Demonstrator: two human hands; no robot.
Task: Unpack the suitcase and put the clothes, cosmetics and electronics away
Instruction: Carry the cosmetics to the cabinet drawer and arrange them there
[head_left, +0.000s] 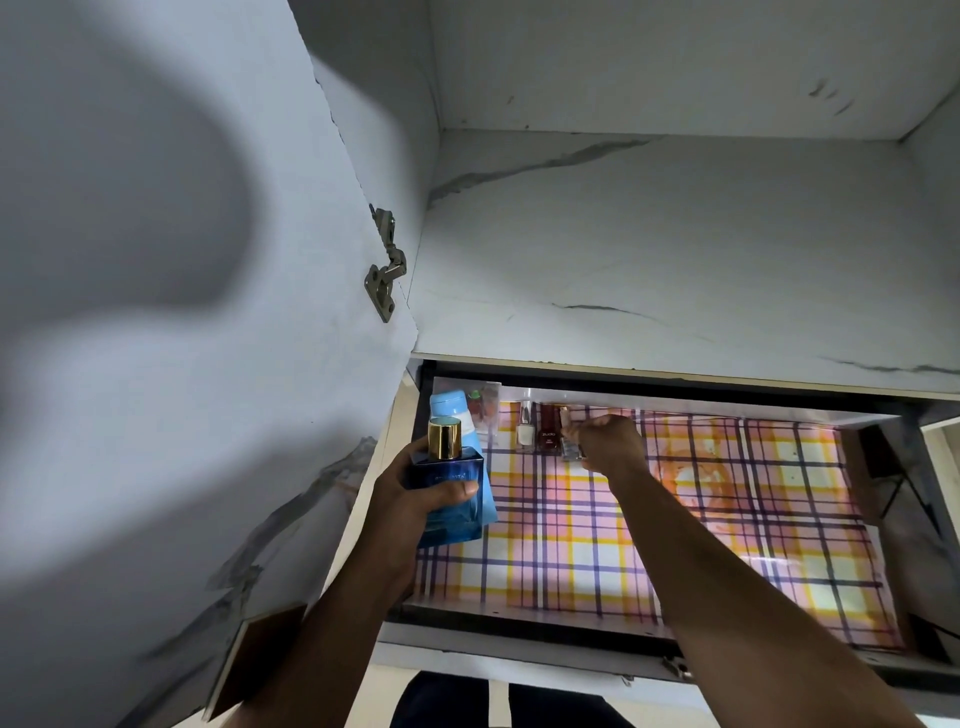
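We see an open cabinet door (171, 312) filling the frame's left, its metal hinge (385, 265) at centre, a marbled shelf (675, 249) upper right.

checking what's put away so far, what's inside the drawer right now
On the plaid liner, along the back: a white nail polish, a dark red one, and a third bottle pinched by the right hand. The left hand and its blue perfume bottle hide the left corner.

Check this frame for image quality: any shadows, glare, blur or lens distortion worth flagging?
Head view: a large soft shadow covers the open cabinet door; the plaid drawer liner is brightly lit, slightly washed out at its right; wide-angle bending bows the drawer's edges; the small bottle pinched by the right hand is blurred; the blue perfume bottle in the left hand is sharp.
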